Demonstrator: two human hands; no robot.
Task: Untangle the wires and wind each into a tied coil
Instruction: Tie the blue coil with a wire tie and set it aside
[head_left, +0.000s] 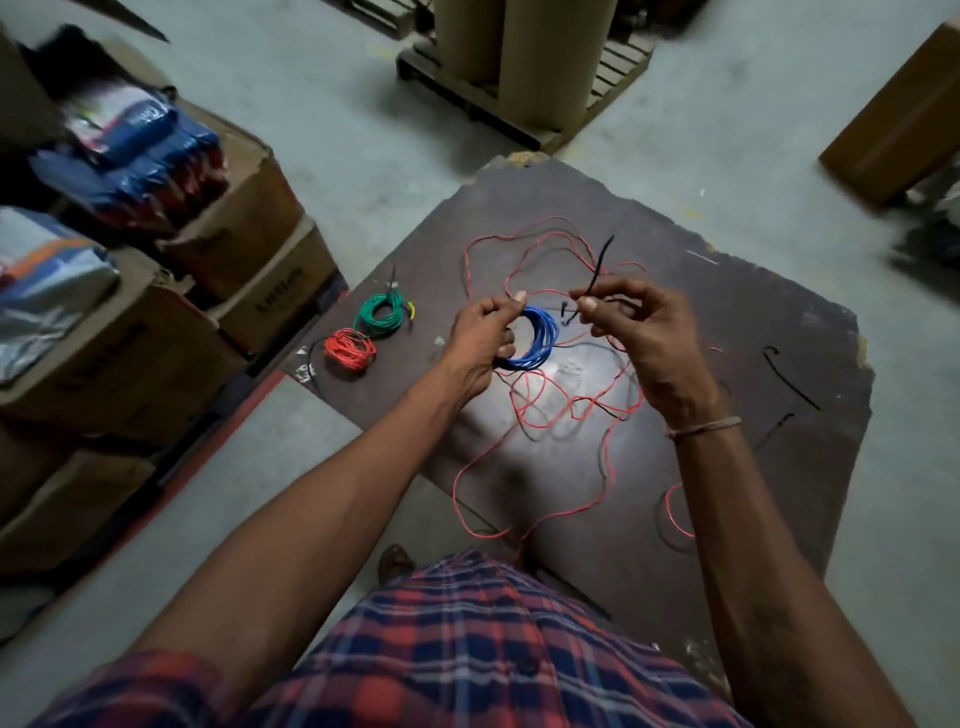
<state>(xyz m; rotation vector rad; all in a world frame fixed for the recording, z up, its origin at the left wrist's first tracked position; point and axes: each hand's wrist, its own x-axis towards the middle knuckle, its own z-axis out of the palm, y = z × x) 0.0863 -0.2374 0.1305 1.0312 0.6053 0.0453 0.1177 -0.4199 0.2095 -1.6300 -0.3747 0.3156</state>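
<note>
Two finished coils lie aside on the counter; the left hand grips the blue coil steady while the right hand pinches a black tie, apparently to bind it; red wire sprawls beneath.

Two wound coils lie touching each other on the tabletop at its nine o'clock edge, one just behind the other. Loose wire sprawls across the tabletop's middle, trailing off its six o'clock edge. Above that sprawl the left hand holds a third coil; the right hand, at three o'clock of it, pinches a tie. Stacked boxes stand on the floor at nine o'clock, and a pallet stands at twelve.
</note>
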